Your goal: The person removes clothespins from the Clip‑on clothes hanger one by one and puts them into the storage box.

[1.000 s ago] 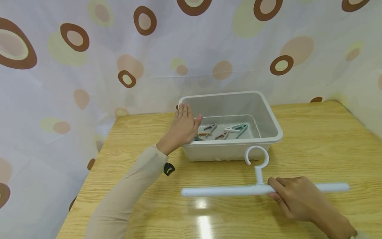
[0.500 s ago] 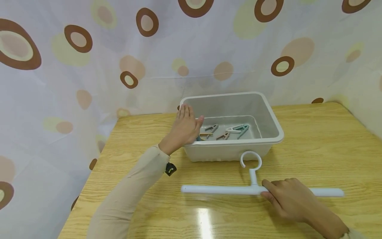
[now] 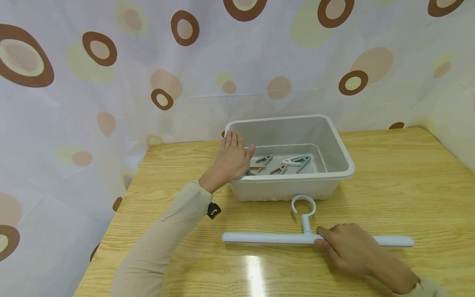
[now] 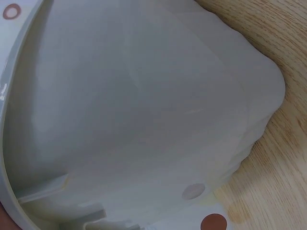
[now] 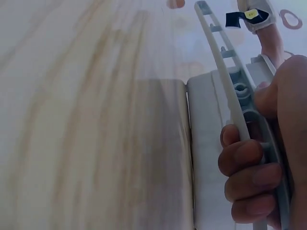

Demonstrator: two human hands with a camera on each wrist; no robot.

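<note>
My left hand lies over the left rim of the grey plastic bin, fingers straight. In the left wrist view, the bin's outer wall fills most of the picture. Several clothespins lie on the bin's floor, among them a white clothespin and a teal clothespin; my left hand partly hides others at the left. With my right hand I grip a white hanger, a straight bar with a round hook, just right of the hook's stem. The right wrist view shows the bar's hollow, ribbed underside.
The bin stands on a wooden table, near its back edge. Behind hangs a patterned cloth. A small black device sits at my left wrist. Bare wood shows right of the bin and before the hanger.
My right hand has carried the hanger to the left, and its hook now appears lower in front of the bin. My left hand stays on the bin's rim.
</note>
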